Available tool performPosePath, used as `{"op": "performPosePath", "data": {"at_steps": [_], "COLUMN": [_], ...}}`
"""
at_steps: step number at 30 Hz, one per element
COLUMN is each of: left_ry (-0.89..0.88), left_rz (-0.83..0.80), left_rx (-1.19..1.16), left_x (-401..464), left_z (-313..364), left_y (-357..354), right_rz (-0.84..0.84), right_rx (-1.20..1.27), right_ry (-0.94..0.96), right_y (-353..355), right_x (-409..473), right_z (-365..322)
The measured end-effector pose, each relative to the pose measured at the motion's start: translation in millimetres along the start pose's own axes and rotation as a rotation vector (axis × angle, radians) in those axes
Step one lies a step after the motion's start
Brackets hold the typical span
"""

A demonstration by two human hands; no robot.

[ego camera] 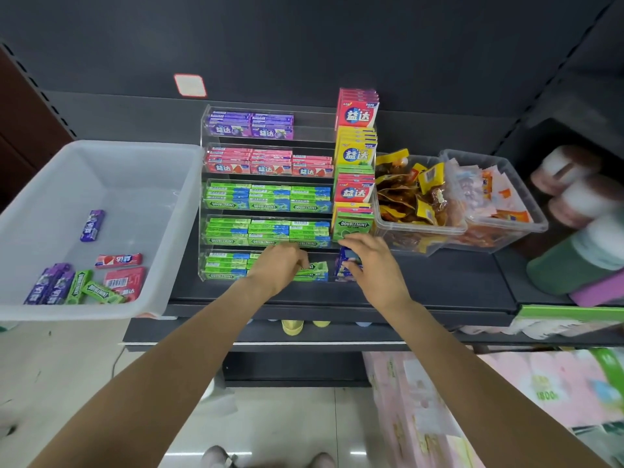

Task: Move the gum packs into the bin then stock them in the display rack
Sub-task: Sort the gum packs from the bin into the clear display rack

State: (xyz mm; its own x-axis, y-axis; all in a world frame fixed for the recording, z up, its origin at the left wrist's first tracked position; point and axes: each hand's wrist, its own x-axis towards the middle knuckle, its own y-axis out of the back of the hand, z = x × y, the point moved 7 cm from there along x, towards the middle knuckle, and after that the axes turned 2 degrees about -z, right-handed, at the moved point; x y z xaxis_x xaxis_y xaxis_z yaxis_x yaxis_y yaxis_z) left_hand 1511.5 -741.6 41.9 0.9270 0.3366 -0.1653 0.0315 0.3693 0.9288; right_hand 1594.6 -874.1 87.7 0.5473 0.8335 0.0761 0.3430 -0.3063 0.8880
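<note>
Gum packs (86, 285) lie partly in the white bin (141, 170); stocking is in hand. Left hand (277, 265) pinches a green pack (314, 267) at the display rack's (209, 116) lowest row; right hand (368, 265) holds a blue pack (345, 261). Next, the green one probably needs sliding flat into the row.

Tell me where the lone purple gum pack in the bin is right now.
In the head view, the lone purple gum pack lies on the floor of the white bin at left, apart from and above the cluster of packs at the near edge.
</note>
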Motion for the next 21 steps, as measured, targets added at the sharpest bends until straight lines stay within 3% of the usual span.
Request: {"op": "performPosePath", "data": {"at_steps": [8, 16, 21], "left_ry": [0.02, 0.064, -0.125], "left_rz": [-0.038, 0.165, 0.055], "left_rx": [0.107, 0.139, 0.052], "left_x": [3, -2, -15], "left_z": [-1, -6, 3], "left_y": [-5, 4, -2], "right_rz": [-0.014, -0.017, -0.01], "right_rx": [-0.006, -0.007, -0.004], "right_ry": [-0.004, 0.002, 0.002], "right_y": [1, 2, 1], "right_x": [-1, 0, 1], "right_z": [0, 0, -1]}}
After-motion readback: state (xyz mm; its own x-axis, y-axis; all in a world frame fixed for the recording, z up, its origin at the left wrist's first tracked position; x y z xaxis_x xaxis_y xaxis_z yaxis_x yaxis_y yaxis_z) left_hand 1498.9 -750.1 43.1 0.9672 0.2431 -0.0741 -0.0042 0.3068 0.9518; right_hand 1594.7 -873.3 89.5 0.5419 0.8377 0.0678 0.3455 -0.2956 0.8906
